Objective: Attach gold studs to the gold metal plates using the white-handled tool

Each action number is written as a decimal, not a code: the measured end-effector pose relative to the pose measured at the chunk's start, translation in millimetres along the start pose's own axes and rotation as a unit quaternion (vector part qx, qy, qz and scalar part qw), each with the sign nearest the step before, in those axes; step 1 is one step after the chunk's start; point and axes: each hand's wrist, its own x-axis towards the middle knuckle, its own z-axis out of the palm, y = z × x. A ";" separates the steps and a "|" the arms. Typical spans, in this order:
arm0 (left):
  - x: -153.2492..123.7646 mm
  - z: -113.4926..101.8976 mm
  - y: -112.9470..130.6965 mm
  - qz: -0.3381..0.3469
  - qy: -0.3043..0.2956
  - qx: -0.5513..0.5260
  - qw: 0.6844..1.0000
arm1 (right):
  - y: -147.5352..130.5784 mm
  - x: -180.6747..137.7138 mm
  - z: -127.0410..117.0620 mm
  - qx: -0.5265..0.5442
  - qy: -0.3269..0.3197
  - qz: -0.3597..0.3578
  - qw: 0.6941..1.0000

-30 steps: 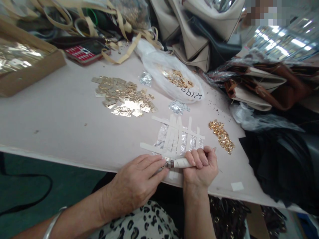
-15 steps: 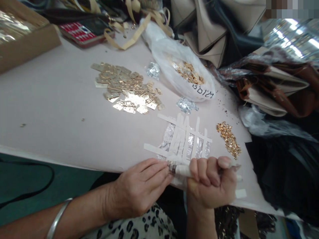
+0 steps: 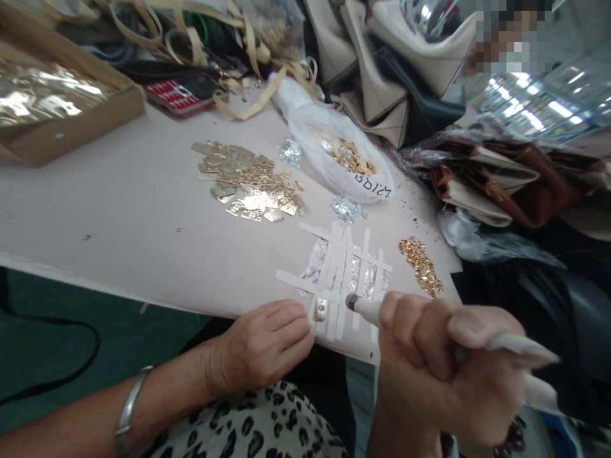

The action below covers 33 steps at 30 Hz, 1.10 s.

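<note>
My right hand (image 3: pixel 443 369) is closed around a white-handled tool (image 3: pixel 377 310), raised off the table with its dark tip pointing left. My left hand (image 3: pixel 262 346) rests at the table's near edge, fingers stretched out flat beside a small gold plate (image 3: pixel 320 310) that lies on taped strips. Its fingertips touch or nearly touch that plate. Just beyond lies a patch of silver foil under white tape strips (image 3: pixel 344 264).
A heap of gold plates (image 3: pixel 248 181) lies mid-table, a plastic bag of gold pieces (image 3: pixel 346 159) behind it, a small pile of gold bits (image 3: pixel 420 267) at right. Cardboard box (image 3: pixel 62 121) at left, straps, a red-cased phone (image 3: pixel 179 95) and stacked bags (image 3: pixel 487 172) at the back and right.
My right hand has lifted the tool up and back toward me, off the gold plate it was pressed against. The left hand has drawn back slightly, leaving the plate uncovered.
</note>
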 end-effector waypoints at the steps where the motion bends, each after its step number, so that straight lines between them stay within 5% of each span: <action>1: 0.0 0.3 0.6 -0.002 -0.002 0.000 1.000 | 3.2 -2.4 1.0 -0.002 0.000 -0.014 1.000; 5: 1.8 0.5 1.9 -0.011 -0.029 -0.014 0.999 | 28.2 -10.4 -6.3 -0.033 0.005 0.060 0.998; 8: 1.7 -0.2 1.9 -0.019 -0.049 -0.018 0.998 | 29.5 -4.1 -25.7 -0.190 -0.056 0.087 0.976; 13: -0.8 -1.9 5.3 -0.031 -0.051 -0.026 0.998 | 16.7 1.3 -50.6 -0.487 -0.300 0.138 0.808; 17: 5.0 -10.1 9.9 -0.064 -0.046 -0.068 0.995 | 16.9 -3.8 -48.8 -0.516 -0.356 0.171 0.760; 23: 11.6 -40.4 -29.1 -0.130 -0.022 0.053 0.990 | 17.0 47.9 -40.3 -0.511 -0.339 0.193 0.766; 29: 4.7 -68.7 -97.6 -0.160 -0.063 0.244 0.954 | 16.4 156.8 -38.0 -0.577 -0.104 0.034 0.809; 33: 3.4 -77.5 -112.1 -0.178 -0.077 0.289 0.938 | 21.9 162.1 -58.6 -0.616 -0.093 0.044 0.781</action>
